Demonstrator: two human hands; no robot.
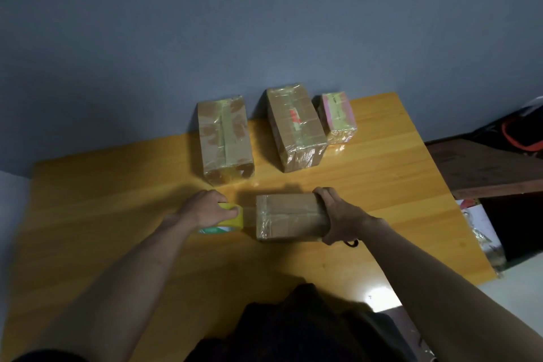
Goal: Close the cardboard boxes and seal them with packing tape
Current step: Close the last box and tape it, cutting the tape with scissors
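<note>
We are judging that a strip is being drawn out, so we are advising taut tape while our right hand [338, 216], fingers clamping its right end, is pinning the small brown cardboard box [289, 216] lying mid-table [117, 185], already glossy with tape; our left hand [205, 209], fingers curling round it, is holding the yellow packing-tape roll [233, 219] just beside

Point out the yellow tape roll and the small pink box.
yellow roll of packing tape [235, 219], head view, on its outer yellow band
small pink tape-wrapped box [338, 114], head view, on its top face
</note>
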